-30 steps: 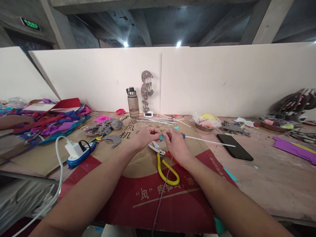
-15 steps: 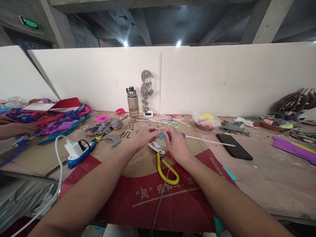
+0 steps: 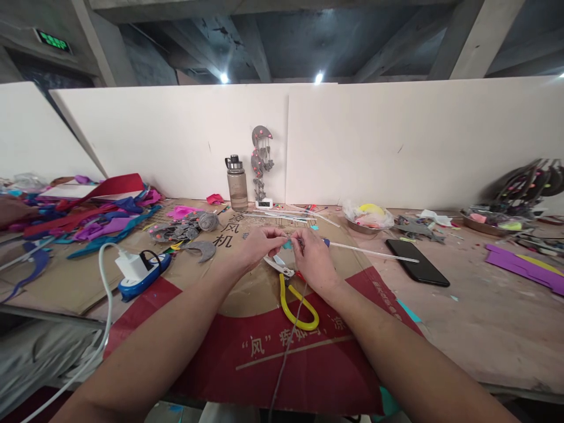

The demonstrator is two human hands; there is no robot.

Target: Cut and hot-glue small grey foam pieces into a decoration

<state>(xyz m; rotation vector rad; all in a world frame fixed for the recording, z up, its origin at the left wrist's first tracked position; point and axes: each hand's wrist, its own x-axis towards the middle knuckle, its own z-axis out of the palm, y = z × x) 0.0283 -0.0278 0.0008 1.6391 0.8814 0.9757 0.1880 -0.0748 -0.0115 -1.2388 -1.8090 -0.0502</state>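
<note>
My right hand (image 3: 315, 255) is closed in a pinch on grey yarn (image 3: 288, 346), which trails from beneath it over the cardboard to the front edge. Close by on the left, my left hand (image 3: 259, 247) has its thumb and fingertips pressed together; what lies between them is too small to make out. Below both hands rest scissors (image 3: 284, 267) with metal blades and a yellow handle loop. A clear stick (image 3: 374, 251) juts out to the right from a blue-ended tool mostly hidden behind my right hand.
Printed cardboard (image 3: 238, 305) covers the work area. Left lie grey felt pieces (image 3: 205, 249), a power strip (image 3: 145, 279) and colourful felt strips (image 3: 110, 226). Behind stand a bottle (image 3: 238, 188) and a hanging felt ornament (image 3: 262, 158). A phone (image 3: 423, 270) and bowl (image 3: 370, 226) are right.
My hands stay almost in place, with only slight finger movement. At the far left, another person's hand has drawn back, and the blue strip there has shifted.
</note>
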